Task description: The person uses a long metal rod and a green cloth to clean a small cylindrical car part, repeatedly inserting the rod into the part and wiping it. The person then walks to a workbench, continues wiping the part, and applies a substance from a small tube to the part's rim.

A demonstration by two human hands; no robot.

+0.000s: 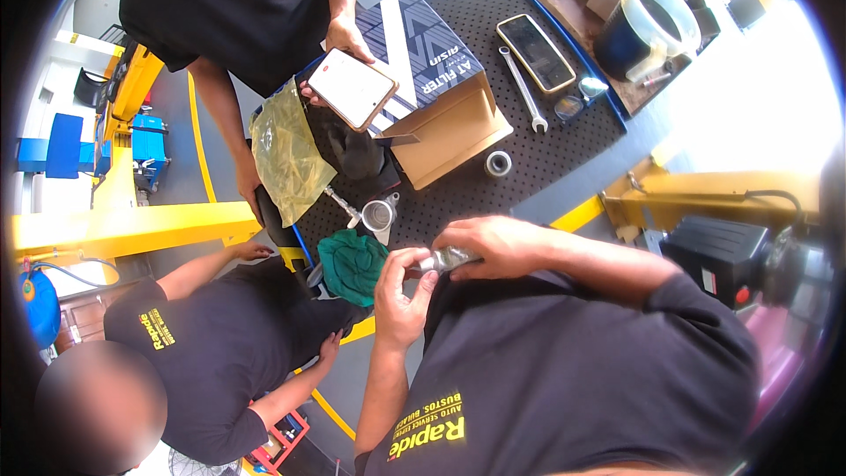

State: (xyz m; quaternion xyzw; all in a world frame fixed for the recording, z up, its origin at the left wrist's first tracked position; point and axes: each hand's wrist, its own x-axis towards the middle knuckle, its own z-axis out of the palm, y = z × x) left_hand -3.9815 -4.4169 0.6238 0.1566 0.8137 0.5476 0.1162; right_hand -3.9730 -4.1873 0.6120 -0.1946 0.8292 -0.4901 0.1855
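Observation:
Close to my torso, at the tray's near edge, a small silvery metal part [448, 258] is held between my two hands. My left hand [400, 300] pinches one end with thumb and fingers. Around the other end, my right hand [495, 247] has its fingers curled; they partly hide the part's shape. Just beyond my hands, a metal housing with a round opening [379, 214] rests on the black perforated mat [432, 207]. A short ring-shaped metal piece [498, 164] stands farther right. Left of my left hand lies a bunched green cloth [351, 266].
An opened carton [454, 137], a combination wrench [526, 92] and a smartphone [536, 53] lie on the mat. One co-worker holds a phone [352, 88] beside a yellowish plastic bag [286, 159]; another person [238, 335] is at left. A dark-filled container [639, 31] stands far right.

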